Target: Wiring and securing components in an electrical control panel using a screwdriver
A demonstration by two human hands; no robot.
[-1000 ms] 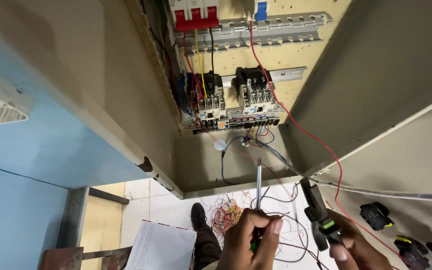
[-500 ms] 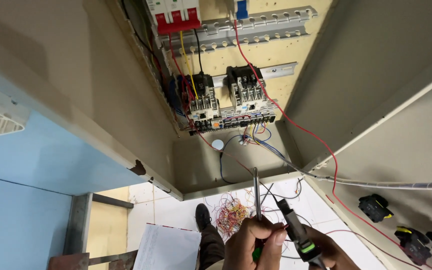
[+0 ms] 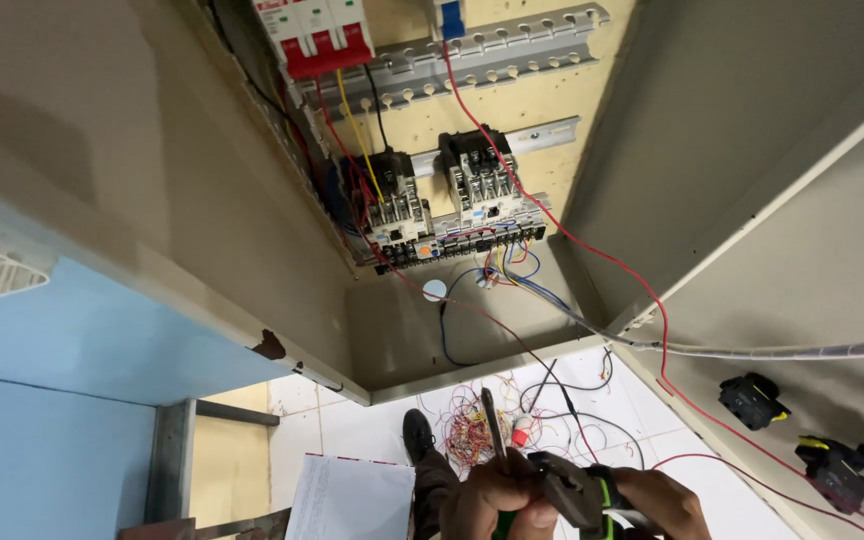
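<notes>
Left hand: the left hand sits low at the bottom edge of the view, fingers curled into a fist around the green handle of a screwdriver, knuckles toward the camera.
Screwdriver: its dark shaft stands nearly upright out of the fist, tip pointing up toward the bottom lip of the cabinet.
Right hand: the right hand is just beside the left, closed around the black and green grips of a pair of pliers, wrist cut off by the frame.
Pliers: the dark head lies sideways, pointing left, touching or nearly touching the left fist; whether its jaws grip anything cannot be told.
Cabinet: open beige metal box, two contactors side by side on the back panel, red breakers at the top edge.
Wires: a red wire runs down from the top rail, past the contactors, out over the lower right corner.
Floor: a tangle of loose wires on the tiles just behind the screwdriver shaft, a sheet of paper to its left.
</notes>
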